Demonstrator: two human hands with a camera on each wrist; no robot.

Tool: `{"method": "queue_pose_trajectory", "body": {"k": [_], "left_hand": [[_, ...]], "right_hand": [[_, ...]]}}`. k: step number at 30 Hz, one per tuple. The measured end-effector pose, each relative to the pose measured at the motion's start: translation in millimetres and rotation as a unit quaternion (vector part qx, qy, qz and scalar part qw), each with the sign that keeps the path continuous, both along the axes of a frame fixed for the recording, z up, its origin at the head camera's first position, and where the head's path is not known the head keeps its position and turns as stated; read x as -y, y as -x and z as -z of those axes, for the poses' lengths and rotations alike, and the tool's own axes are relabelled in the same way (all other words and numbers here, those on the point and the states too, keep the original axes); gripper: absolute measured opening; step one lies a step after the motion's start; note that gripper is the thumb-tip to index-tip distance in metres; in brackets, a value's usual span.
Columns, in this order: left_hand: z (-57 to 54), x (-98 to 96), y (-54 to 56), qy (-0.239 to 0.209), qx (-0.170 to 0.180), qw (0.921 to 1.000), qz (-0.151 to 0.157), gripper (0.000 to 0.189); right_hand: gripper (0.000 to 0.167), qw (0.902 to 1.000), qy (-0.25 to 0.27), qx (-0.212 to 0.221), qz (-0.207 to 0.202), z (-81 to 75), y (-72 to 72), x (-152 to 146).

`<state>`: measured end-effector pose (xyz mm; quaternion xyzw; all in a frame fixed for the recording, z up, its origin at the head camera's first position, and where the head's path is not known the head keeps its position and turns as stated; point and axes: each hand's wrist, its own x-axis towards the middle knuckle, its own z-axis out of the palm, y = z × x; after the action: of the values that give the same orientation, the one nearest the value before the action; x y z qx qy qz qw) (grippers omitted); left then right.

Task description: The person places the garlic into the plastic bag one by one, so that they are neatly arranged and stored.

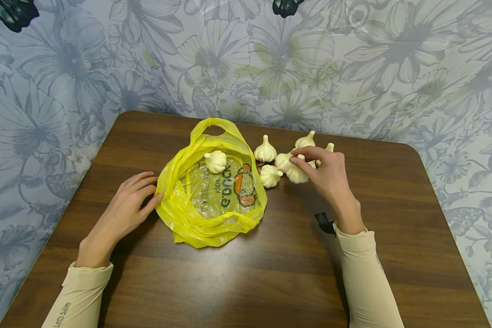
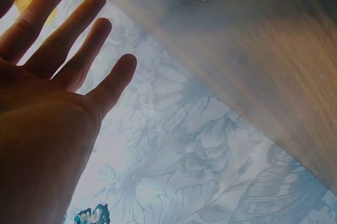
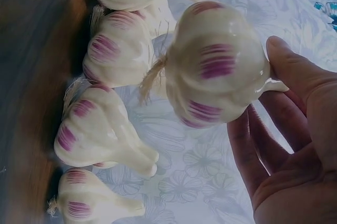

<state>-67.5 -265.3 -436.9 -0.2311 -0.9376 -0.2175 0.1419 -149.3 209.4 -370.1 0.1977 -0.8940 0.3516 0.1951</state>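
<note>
My right hand [image 1: 325, 171] pinches a glossy white garlic bulb [image 3: 218, 63] by its stem, between thumb and fingers. Purple streaks and a tuft of roots show on that bulb in the right wrist view. Several more garlic bulbs [image 1: 265, 149] stand or lie close by, right of a yellow plastic bag [image 1: 174, 228]. The bag lies spread with its mouth up, and one garlic bulb [image 1: 215, 161] sits in it. At the bag's left edge is my left hand [image 1: 129, 205], fingers loosely extended, the thumb touching the plastic. The left wrist view shows its fingers [image 2: 71, 40] spread apart.
The brown wooden table [image 1: 229, 282] has rounded far corners. Behind it rises a wall with flowered paper [image 1: 238, 59]. A small black strap end [image 1: 325, 223] shows beside my right wrist.
</note>
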Motion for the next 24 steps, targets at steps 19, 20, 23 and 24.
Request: {"method": "queue_pose_trajectory", "body": {"k": [19, 20, 23, 24], "left_hand": [[-3.7, -0.8, 0.2, 0.003, 0.009, 1.0000, 0.000, 0.023], [-3.6, -1.0, 0.2, 0.003, 0.010, 0.9999, 0.000, 0.023], [-4.6, -1.6, -0.1, 0.005, 0.014, 0.9999, -0.002, 0.022], [-5.3, -1.8, -0.2, 0.006, 0.014, 0.9999, -0.002, 0.022]], "right_hand": [[0.012, 0.9992, 0.032, -0.018, -0.019, -16.4, 4.1, 19.2], [0.013, 0.9991, 0.034, -0.017, -0.019, -16.8, 4.5, 20.8], [0.013, 0.9989, 0.041, -0.013, -0.022, -18.5, 5.4, 25.7], [0.013, 0.9987, 0.043, -0.012, -0.024, -19.4, 5.7, 27.3]]}}
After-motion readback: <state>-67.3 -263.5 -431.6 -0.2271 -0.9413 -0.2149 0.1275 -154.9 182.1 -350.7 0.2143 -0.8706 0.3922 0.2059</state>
